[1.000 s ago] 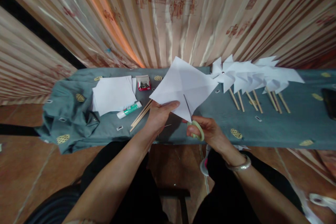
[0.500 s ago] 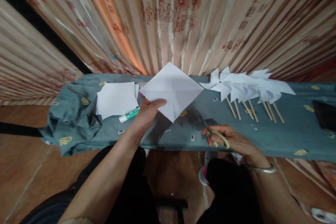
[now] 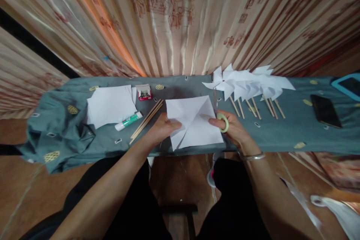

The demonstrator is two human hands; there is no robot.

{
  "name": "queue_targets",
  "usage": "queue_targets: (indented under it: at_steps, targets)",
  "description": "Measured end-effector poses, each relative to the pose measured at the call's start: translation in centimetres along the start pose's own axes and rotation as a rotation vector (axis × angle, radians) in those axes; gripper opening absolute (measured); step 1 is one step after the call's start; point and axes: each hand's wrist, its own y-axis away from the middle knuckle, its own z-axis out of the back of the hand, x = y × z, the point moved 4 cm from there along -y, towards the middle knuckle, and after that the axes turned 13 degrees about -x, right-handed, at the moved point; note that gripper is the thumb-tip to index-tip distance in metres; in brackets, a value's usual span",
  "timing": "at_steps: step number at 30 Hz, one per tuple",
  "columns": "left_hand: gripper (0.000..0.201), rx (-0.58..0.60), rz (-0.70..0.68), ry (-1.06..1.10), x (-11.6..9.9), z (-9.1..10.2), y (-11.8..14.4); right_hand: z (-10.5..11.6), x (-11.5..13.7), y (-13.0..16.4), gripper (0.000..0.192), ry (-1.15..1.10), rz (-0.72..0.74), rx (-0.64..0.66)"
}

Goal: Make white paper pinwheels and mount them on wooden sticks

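At table edge, left hand (image 3: 163,129) grips paper square (image 3: 194,122); right hand (image 3: 232,127) clutches scissors (image 3: 222,120).

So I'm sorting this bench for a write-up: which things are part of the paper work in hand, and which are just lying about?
In hand:
left hand on the cut paper square
right hand holding green-handled scissors

Alongside, untouched:
paper stack
glue stick
wooden sticks
red pin box
finished pinwheels
dark phone

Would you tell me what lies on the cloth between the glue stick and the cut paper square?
A bundle of wooden sticks, seen in the head view.
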Motion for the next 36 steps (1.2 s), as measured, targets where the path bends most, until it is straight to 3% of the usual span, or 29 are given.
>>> queue_targets:
  at_steps: [3, 8, 13, 20, 27, 30, 36]
  targets:
    - [0.023, 0.021, 0.024, 0.095, -0.5, -0.1, -0.1, -0.6, 0.0, 0.0, 0.039, -0.033, -0.034, 0.004]
    - [0.039, 0.198, 0.053, 0.423, -2.1, -1.0, 0.4, -0.5, 0.4, -1.1, 0.032, -0.219, 0.004, -0.228]
    - [0.042, 0.158, 0.086, 0.457, -1.5, -2.3, 1.2, -1.7, 0.6, -2.0, 0.03, -0.358, 0.111, -0.299]
    - [0.038, -0.096, 0.193, 0.586, -0.5, -2.5, 0.4, -4.0, 0.3, -1.8, 0.035, -0.307, 0.159, -0.234]
    - [0.016, -0.313, 0.151, 0.603, -0.5, -1.5, 0.0, -4.2, -0.1, -1.1, 0.042, -0.121, 0.208, -0.223]
    - [0.013, -0.366, 0.103, 0.599, -1.1, -0.7, -0.3, -3.5, -0.9, -0.8, 0.046, -0.036, 0.204, -0.142]
    - [0.014, -0.479, 0.015, 0.602, -3.0, 1.4, -1.2, -3.4, -2.2, 1.6, 0.06, 0.101, 0.128, 0.259]
